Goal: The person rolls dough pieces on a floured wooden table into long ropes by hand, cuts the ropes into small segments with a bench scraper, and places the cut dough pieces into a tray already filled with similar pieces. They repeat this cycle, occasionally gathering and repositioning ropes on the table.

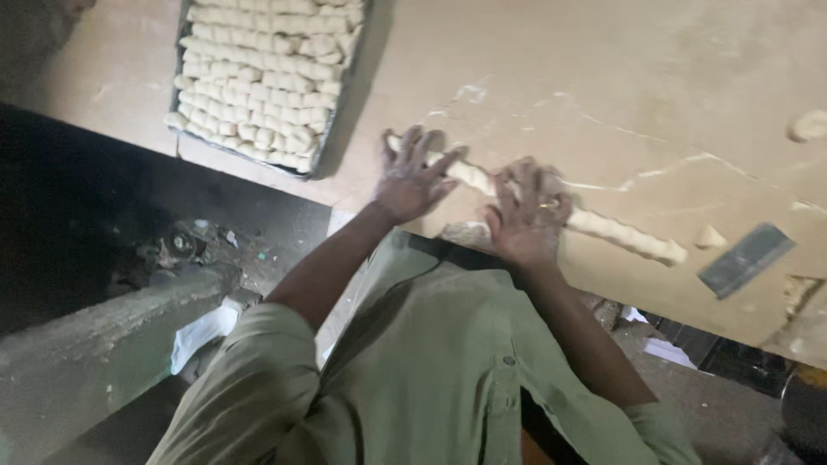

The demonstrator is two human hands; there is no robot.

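A long pale rope of dough (pixel 616 232) lies across the tan wooden worktable (pixel 603 86), running from upper left to lower right. My left hand (pixel 412 176) lies flat on its left end, fingers spread. My right hand (pixel 525 213) presses on the rope's middle, fingers spread too. Both palms rest on the dough rather than gripping it. The rope's right end sticks out bare past my right hand.
A metal tray (pixel 181 65) packed with several rows of small cut dough pieces sits at the table's upper left. A flat metal scraper (pixel 745 258) lies at the right, with dough scraps (pixel 709 236) and a lump (pixel 810 125) nearby. Dark floor with litter lies below the table edge.
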